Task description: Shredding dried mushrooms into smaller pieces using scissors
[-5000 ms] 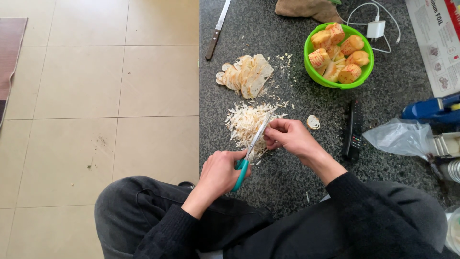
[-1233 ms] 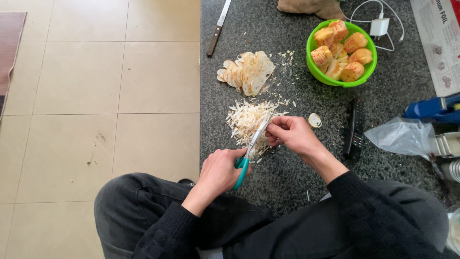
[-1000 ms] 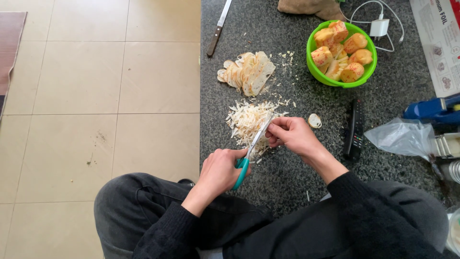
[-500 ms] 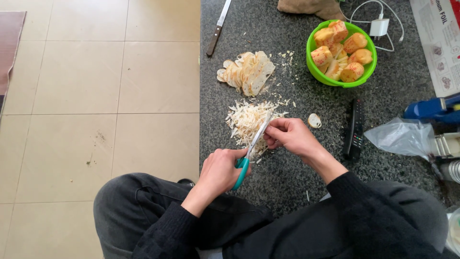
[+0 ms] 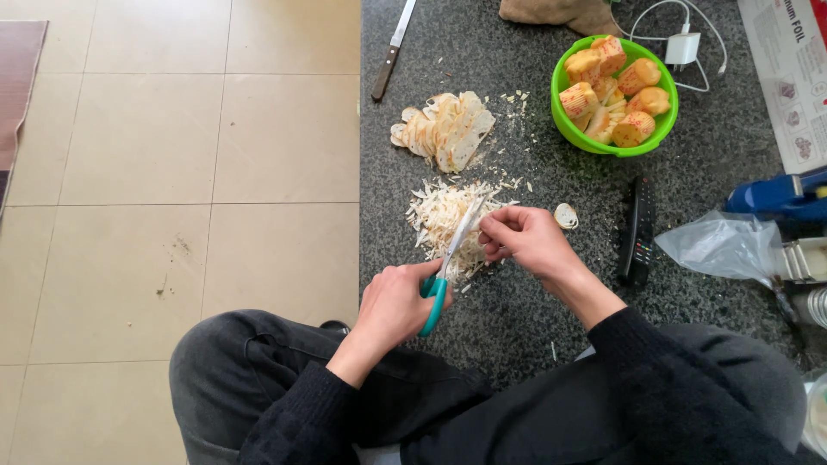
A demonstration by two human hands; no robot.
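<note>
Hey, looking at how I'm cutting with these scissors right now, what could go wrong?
The right hand pinches the piece close to the scissors blades, so a fingertip could get nipped. Loose shreds lie near the dark slab's edge and could spill onto the tile floor.

Speckled stone slab (image 5: 482, 336); glossy plastic bowl (image 5: 603, 145); metal-bladed scissors (image 5: 450, 262).

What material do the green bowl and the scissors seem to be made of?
Green bowl: probably plastic, with a uniform bright colour and a smooth, slightly glossy rim.
Scissors: pale, reflective blades that look like metal; the teal handle in the left hand looks like plastic.
</note>
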